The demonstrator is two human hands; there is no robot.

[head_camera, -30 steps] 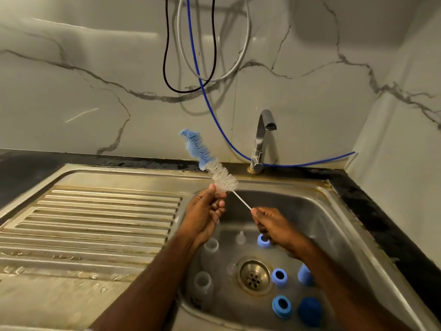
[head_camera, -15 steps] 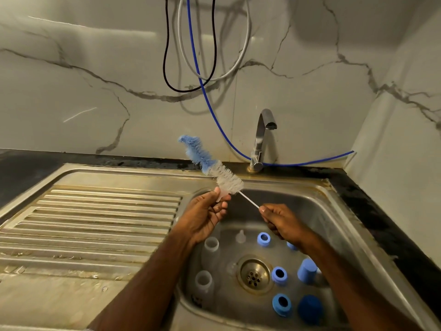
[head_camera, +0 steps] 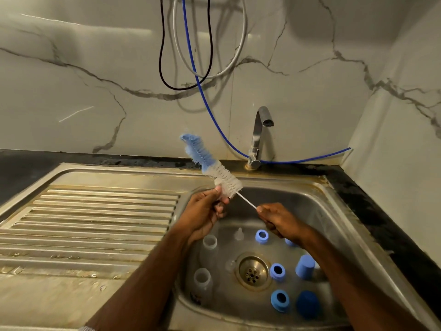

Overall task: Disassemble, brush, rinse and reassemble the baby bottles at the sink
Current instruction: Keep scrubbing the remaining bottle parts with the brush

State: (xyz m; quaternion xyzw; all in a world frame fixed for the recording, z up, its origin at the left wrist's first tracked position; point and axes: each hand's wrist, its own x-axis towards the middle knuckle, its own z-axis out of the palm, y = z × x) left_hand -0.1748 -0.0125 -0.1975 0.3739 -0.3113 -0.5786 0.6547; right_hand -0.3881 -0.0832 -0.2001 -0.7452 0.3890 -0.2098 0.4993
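A bottle brush [head_camera: 216, 168] with white and blue bristles points up and to the left over the sink [head_camera: 334, 206]. My right hand [head_camera: 278, 218] grips its thin white handle. My left hand [head_camera: 206, 210] pinches the white bristles at the brush's lower end. In the basin lie two clear bottles [head_camera: 210, 244] [head_camera: 202, 279], a clear teat [head_camera: 238, 234], three blue collar rings [head_camera: 262, 236] [head_camera: 277, 271] [head_camera: 280, 299] and blue caps [head_camera: 305, 266] [head_camera: 307, 304]. Another blue part is partly hidden under my right wrist.
The tap [head_camera: 259, 137] stands behind the basin with its spout over it; no water is running. A ribbed steel draining board [head_camera: 90, 223] lies to the left. Black, grey and blue hoses [head_camera: 191, 68] hang on the marble wall. The drain [head_camera: 252, 273] sits mid-basin.
Both hands and the brush have shifted slightly up and to the right. The right hand has slid a little along the handle; the left stays at the bristles.
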